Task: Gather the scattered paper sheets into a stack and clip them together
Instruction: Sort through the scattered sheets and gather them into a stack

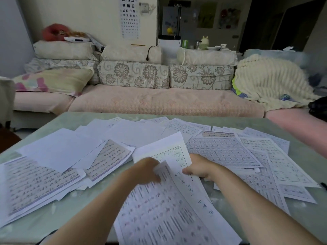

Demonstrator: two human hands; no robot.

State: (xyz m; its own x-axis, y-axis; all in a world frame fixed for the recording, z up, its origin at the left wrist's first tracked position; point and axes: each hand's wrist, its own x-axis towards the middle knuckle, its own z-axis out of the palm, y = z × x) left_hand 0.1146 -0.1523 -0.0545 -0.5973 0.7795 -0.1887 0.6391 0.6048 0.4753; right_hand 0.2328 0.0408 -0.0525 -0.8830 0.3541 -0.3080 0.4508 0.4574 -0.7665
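Gripping now: both hands meet over the middle of the table (299, 157), each closed on paper
Left hand (147, 171): fingers curled shut around the top edge of the near printed sheet (159, 214), which lifts and blurs toward the camera
Right hand (199, 167): thumb and fingers pinched on the right edge of the handwritten sheet (174, 157), a framed page tilted up off the table
Held sheets, counted: two that I can tell apart, the printed one lying over the lower part of the handwritten one; whether more hide beneath, cannot tell
Scattered sheets: well over a dozen, overlapping too much for an exact count, fanned from the left edge of the table to the right
Left group: one big lined sheet (35, 184) with a purple border, one smaller bordered sheet (108, 160) beside it, at least two blank white sheets (58, 149) on top
Right group: one grid sheet (219, 150) just beyond the right hand, several more grid pages spreading out behind and to the right of it
Far edge: a row of partly covered pages, mostly blank sides up
Clip: a small dark object (323, 185) at the right edge, too cropped to identify
Background: one sofa (159, 101) with three flowered back cushions, one cream blanket (269, 82), one eye chart (129, 16) on the wall
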